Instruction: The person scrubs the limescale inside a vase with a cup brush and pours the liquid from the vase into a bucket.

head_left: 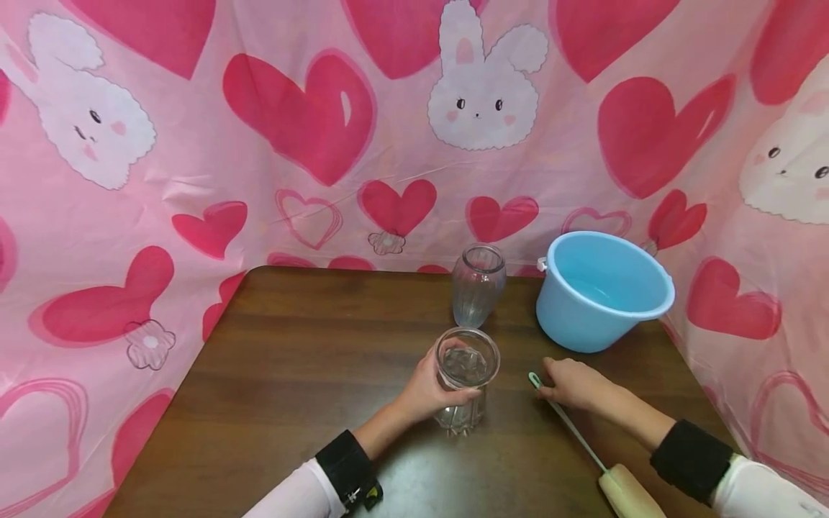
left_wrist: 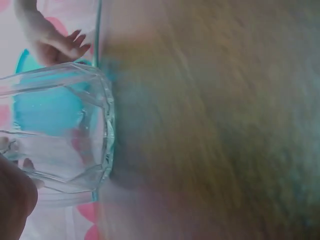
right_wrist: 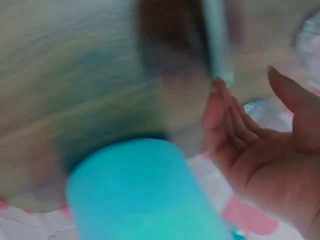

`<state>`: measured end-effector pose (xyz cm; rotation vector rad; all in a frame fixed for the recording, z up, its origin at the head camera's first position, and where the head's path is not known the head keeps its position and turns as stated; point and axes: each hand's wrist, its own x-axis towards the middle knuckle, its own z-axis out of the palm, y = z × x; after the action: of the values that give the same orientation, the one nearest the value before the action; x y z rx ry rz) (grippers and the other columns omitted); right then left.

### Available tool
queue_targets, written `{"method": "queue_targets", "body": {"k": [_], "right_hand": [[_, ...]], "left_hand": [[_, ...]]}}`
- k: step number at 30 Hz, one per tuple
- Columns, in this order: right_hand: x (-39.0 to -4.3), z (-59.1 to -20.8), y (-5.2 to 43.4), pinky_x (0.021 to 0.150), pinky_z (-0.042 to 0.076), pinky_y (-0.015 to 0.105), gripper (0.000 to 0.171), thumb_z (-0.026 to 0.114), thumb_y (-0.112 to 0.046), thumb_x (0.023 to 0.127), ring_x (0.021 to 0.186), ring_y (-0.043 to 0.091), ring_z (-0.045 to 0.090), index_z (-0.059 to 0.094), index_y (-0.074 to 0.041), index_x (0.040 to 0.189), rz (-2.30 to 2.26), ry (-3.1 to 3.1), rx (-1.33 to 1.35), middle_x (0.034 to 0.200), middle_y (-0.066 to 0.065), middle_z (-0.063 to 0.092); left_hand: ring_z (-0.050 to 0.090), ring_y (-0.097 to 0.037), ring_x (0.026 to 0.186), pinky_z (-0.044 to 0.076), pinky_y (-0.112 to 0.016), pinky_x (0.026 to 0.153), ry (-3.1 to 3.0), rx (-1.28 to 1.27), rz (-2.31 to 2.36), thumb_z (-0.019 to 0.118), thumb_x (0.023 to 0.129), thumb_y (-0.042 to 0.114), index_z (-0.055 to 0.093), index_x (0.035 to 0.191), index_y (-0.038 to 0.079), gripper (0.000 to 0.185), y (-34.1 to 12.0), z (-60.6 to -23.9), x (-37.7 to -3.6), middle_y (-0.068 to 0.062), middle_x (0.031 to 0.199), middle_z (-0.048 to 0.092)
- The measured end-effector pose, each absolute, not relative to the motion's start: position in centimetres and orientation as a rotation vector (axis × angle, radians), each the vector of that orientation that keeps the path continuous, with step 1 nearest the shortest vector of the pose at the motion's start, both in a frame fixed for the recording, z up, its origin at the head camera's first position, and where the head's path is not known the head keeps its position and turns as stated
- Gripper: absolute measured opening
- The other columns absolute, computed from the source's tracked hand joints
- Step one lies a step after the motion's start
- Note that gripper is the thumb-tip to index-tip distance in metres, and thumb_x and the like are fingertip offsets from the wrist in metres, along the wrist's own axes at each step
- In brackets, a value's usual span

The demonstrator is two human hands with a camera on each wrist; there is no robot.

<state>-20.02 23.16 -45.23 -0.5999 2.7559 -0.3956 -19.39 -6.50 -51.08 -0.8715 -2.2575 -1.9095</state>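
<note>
From my remote seat I saw the left hand (head_left: 432,388) wrapped around a clear glass jar (head_left: 463,388) that stood upright on the dark wooden desk (head_left: 304,374), near its middle. The fingers curled round the side of the jar and gripped it. In the left wrist view the same jar (left_wrist: 60,130) filled the left part of the picture, and its ribbed wall was plain to see.

The right hand (head_left: 573,383) lay on the desk just to the right of the jar, with its fingertips at the green tip of a long thin brush (head_left: 570,424). The brush lay flat on the desk, and its pale wooden handle pointed toward the person. In the right wrist view (very blurred) the right hand (right_wrist: 260,150) showed a relaxed palm with loose, straight fingers, and I could not tell if they really touched the brush.

Behind the jar stood a second glass vase (head_left: 478,285), upright and apart from it. A light blue bucket (head_left: 602,291) stood just right of the vase, near the far right corner.
</note>
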Motion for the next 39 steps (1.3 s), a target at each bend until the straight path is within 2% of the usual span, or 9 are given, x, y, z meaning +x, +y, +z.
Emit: {"method": "queue_targets", "body": {"k": [4, 7, 10, 13, 16, 19, 28, 32, 39], "right_hand": [[-19.1, -44.1, 21.1, 0.063, 0.052, 0.028, 0.038, 0.078, -0.031, 0.094, 0.071, 0.012, 0.058, 0.06, -0.001, 0.111, -0.666, 2.764, -0.824, 0.083, 0.0, 0.063], [-18.3, -44.1, 19.5, 0.08, 0.059, 0.035, 0.053, 0.079, -0.038, 0.093, 0.093, 0.019, 0.067, 0.058, -0.003, 0.127, -0.859, 2.728, -0.925, 0.106, 0.005, 0.069], [-17.5, -44.5, 18.0, 0.096, 0.056, 0.048, 0.066, 0.081, -0.041, 0.091, 0.115, 0.027, 0.064, 0.052, -0.005, 0.139, -1.014, 2.697, -0.937, 0.129, 0.011, 0.064], [-17.0, -45.0, 16.5, 0.102, 0.051, 0.056, 0.078, 0.083, -0.041, 0.089, 0.128, 0.03, 0.058, 0.045, -0.007, 0.147, -1.152, 2.664, -0.909, 0.143, 0.013, 0.056], [-17.1, -45.3, 15.3, 0.104, 0.05, 0.055, 0.084, 0.087, -0.039, 0.085, 0.129, 0.03, 0.057, 0.043, -0.01, 0.15, -1.3, 2.622, -0.836, 0.144, 0.012, 0.055], [-17.4, -45.6, 14.2, 0.105, 0.048, 0.053, 0.083, 0.089, -0.037, 0.083, 0.126, 0.031, 0.06, 0.044, -0.013, 0.148, -1.431, 2.588, -0.764, 0.14, 0.009, 0.06], [-17.7, -46.7, 13.6, 0.103, 0.049, 0.053, 0.079, 0.089, -0.029, 0.084, 0.125, 0.033, 0.061, 0.045, -0.011, 0.147, -1.571, 2.591, -0.681, 0.139, 0.01, 0.063], [-17.6, -46.8, 13.5, 0.1, 0.052, 0.049, 0.077, 0.09, -0.033, 0.083, 0.124, 0.03, 0.062, 0.049, -0.014, 0.146, -1.601, 2.586, -0.596, 0.139, 0.007, 0.064], [-16.4, -46.6, 13.9, 0.092, 0.056, 0.042, 0.064, 0.091, -0.029, 0.081, 0.113, 0.029, 0.068, 0.06, -0.017, 0.136, -1.599, 2.648, -0.604, 0.125, 0.007, 0.072]], "left_hand": [[0.065, -0.039, 0.117, 0.05, -0.056, 0.103, -2.269, -0.884, -1.949, 0.093, 0.075, 0.014, 0.054, 0.137, 0.013, 0.073, -6.8, -50.7, -19.3, -0.011, 0.13, 0.066], [0.063, -0.034, 0.122, 0.048, -0.054, 0.107, -2.307, -0.891, -1.936, 0.093, 0.076, 0.013, 0.057, 0.138, 0.014, 0.072, -7.3, -50.2, -19.3, -0.009, 0.134, 0.066], [0.059, -0.026, 0.128, 0.045, -0.049, 0.111, -2.361, -0.905, -1.877, 0.091, 0.08, 0.015, 0.058, 0.141, 0.013, 0.07, -8.5, -49.6, -19.2, -0.005, 0.138, 0.064], [0.058, -0.021, 0.132, 0.045, -0.042, 0.112, -2.404, -0.902, -1.827, 0.082, 0.09, 0.017, 0.057, 0.144, 0.012, 0.059, -10.5, -49.0, -18.7, -0.003, 0.141, 0.062], [0.059, -0.024, 0.132, 0.048, -0.042, 0.111, -2.41, -0.865, -1.817, 0.066, 0.102, 0.017, 0.058, 0.143, 0.008, 0.042, -12.5, -48.5, -18.1, -0.007, 0.14, 0.064], [0.058, -0.026, 0.134, 0.048, -0.048, 0.109, -2.492, -0.781, -1.627, 0.055, 0.109, 0.023, 0.058, 0.144, 0.009, 0.038, -14.3, -47.9, -17.6, -0.008, 0.142, 0.063], [0.042, -0.029, 0.148, 0.036, -0.058, 0.117, -2.717, -0.748, -0.294, 0.064, 0.1, 0.045, 0.049, 0.155, 0.01, 0.066, -18.3, -47.7, -17.4, -0.011, 0.158, 0.049], [0.039, -0.031, 0.15, 0.033, -0.062, 0.117, -2.735, -0.676, -0.187, 0.064, 0.099, 0.047, 0.048, 0.155, 0.009, 0.069, -18.8, -47.9, -17.3, -0.012, 0.16, 0.047], [0.041, -0.034, 0.149, 0.033, -0.062, 0.117, -2.758, -0.586, -0.257, 0.066, 0.098, 0.046, 0.051, 0.153, 0.007, 0.069, -19.5, -47.9, -16.9, -0.013, 0.159, 0.048]]}}
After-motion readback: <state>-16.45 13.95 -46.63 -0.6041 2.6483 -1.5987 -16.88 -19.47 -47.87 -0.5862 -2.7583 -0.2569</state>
